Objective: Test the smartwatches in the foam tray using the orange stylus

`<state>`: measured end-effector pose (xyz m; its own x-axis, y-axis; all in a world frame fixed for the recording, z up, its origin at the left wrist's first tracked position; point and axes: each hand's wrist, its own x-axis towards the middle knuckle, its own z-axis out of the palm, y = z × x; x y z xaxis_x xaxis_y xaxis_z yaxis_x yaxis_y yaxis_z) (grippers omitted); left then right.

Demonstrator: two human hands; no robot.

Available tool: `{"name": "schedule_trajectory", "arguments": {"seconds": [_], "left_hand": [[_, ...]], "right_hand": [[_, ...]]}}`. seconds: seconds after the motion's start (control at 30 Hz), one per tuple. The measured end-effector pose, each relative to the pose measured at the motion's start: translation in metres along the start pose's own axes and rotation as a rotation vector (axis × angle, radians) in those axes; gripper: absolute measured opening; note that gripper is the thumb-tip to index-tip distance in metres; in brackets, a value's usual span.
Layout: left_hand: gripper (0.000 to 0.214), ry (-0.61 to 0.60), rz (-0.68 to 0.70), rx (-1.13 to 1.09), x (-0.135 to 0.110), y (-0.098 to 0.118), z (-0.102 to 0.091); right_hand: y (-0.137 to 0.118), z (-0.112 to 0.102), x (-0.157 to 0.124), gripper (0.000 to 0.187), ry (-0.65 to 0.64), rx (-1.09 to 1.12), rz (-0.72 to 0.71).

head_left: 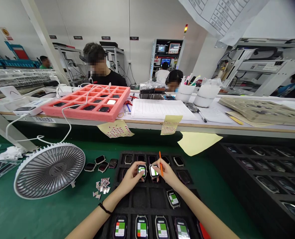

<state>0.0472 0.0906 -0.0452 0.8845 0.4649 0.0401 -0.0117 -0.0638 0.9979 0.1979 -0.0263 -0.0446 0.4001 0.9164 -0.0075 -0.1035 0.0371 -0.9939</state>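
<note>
My left hand (130, 176) is closed around a smartwatch case (142, 169) with no strap, its screen lit green and white, thumb on the lower screen. Beside it, my right hand (169, 175) grips a second smartwatch (153, 171) with a mostly white screen, the thumb lying over it. An orange stick like a pen (160, 159) is also tucked between the right hand's fingers, pointing up. Both watches are above a black foam tray (140, 196). In its front row stand several watches with green lit screens, one of them a watch (141, 227); another lit watch (173, 198) lies under my right forearm.
Left of the tray lie several dark watches (103, 167) and small metallic pieces (102, 186). A round fan (50, 171) stands further left. On the shelf ahead are a pink foam tray (88, 114) and paper sheets (159, 108). Stacked black trays (239, 179) flank the right. People sit beyond.
</note>
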Motion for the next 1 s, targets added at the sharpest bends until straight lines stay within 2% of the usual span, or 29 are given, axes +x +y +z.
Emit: {"name": "schedule_trajectory", "arguments": {"seconds": [0.33, 0.63, 1.0], "left_hand": [[0.038, -0.013, -0.018, 0.001, -0.001, 0.005, 0.001], [0.035, -0.032, -0.028, 0.016, 0.001, -0.007, -0.003], [0.035, -0.014, -0.035, 0.016, 0.001, -0.004, -0.002]], "right_hand": [[0.001, 0.001, -0.001, 0.045, -0.022, -0.041, -0.04], [0.001, 0.003, 0.0, 0.042, -0.044, 0.001, -0.009], [0.002, 0.004, -0.001, 0.042, -0.062, -0.004, -0.002]]}}
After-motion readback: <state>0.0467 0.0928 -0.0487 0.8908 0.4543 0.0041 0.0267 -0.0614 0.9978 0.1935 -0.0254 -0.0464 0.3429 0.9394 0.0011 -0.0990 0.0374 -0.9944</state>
